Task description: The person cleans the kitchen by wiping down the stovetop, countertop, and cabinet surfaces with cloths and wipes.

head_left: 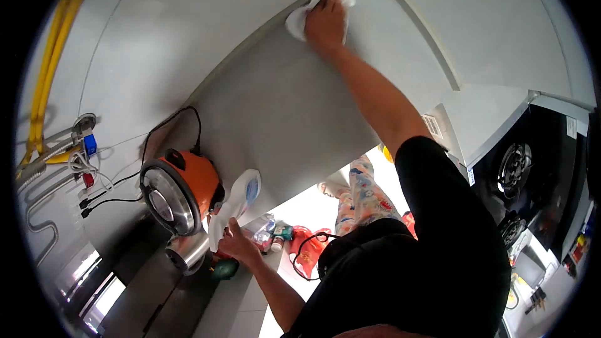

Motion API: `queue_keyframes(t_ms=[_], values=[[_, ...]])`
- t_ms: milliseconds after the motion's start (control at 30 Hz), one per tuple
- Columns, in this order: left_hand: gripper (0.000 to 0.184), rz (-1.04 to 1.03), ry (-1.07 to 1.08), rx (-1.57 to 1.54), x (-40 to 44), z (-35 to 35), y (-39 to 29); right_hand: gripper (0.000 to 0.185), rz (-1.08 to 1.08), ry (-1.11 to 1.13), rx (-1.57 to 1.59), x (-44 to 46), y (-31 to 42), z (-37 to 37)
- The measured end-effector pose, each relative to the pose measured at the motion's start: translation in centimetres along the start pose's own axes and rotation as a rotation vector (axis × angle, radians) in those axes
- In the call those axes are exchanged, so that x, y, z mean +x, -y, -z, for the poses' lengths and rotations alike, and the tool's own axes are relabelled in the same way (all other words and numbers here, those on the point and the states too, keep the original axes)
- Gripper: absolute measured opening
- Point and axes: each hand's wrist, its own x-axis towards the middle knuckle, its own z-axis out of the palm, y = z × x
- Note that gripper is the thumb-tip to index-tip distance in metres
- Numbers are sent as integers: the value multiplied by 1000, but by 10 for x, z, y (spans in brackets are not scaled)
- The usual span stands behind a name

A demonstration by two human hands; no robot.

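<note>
My right hand (327, 25) reaches to the far edge of a grey countertop (275, 112), closed over a bunched white cloth (302, 24). The cloth presses against the seam where the counter meets the pale wall. At the lower left, my left hand (240, 245) is wrapped around one end of a white plastic bottle (235, 203) with a blue label. That bottle is tilted, its labelled end over the counter's near edge. Part of its gripped end is hidden by my fingers.
Left of the bottle stands an orange-and-silver appliance (188, 188) with a black cord. Yellow pipes (53, 62) and metal hoses run along the left wall. A black gas hob (532, 156) is at right. A red plastic bag (303, 250) lies below.
</note>
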Motion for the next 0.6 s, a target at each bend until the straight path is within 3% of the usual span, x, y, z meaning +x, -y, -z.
queue_keyframes(t_ms=[33, 100, 167, 200, 267, 333, 367, 400, 433, 467, 533, 600], values=[[55, -5, -4, -11, 3, -3, 13, 53, 67, 62, 24, -15, 12, 17], [56, -47, -22, -79, 4, -6, 21, 42, 255, 366, 367, -42, 22, 35], [54, 25, -23, -51, 0, -6, 7, 27, 545, 375, 472, -79, 36, 7], [52, 114, -19, 4, -3, -5, -3, 27, 541, 363, 472, -82, 36, 8], [50, 83, -33, -63, -5, -6, -16, 21, 583, 296, 438, -82, 38, 16], [48, 70, -50, -128, -1, -5, -13, 21, 343, 100, 382, -51, 6, 20], [48, 23, -21, -199, 3, -7, -5, 15, 320, -170, 212, -28, -20, 4], [48, -22, 7, -269, 3, -7, 3, 12, -79, -133, 511, 9, -28, 39], [48, -9, 0, -268, 0, -5, -5, 14, -162, -284, 522, 36, -58, 20], [48, 50, 4, -225, -4, -4, -24, 14, -334, -134, 551, 64, -75, 43], [48, 120, 6, -177, -5, -3, -33, 21, -248, -344, 260, 91, -95, 25], [47, 123, 74, -127, -6, -2, -30, 22, -256, -242, 229, 78, -69, 8]])
